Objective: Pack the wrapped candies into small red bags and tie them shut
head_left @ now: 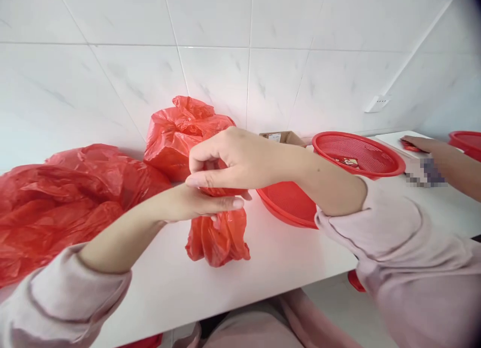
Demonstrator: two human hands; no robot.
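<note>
A red plastic bag (220,237) hangs in folds just above the white table, its gathered part between my hands. My left hand (199,202) is closed around it, thumb stretched to the right and fingers mostly hidden behind. Crossing over from the right, my right hand (233,162) has its fingers curled on the bag's upper part, the thumb lying by the left hand's knuckles. My right palm hides what lies beneath it. Behind my hands stands a full, knotted red bag (169,132).
Crumpled red bags (75,197) spread over the left of the table (169,288). Right of my hands are a low red basket (289,205), a red mesh basket (361,150) with small packets, and a cardboard box (289,137). Another person's hand (421,143) rests at far right.
</note>
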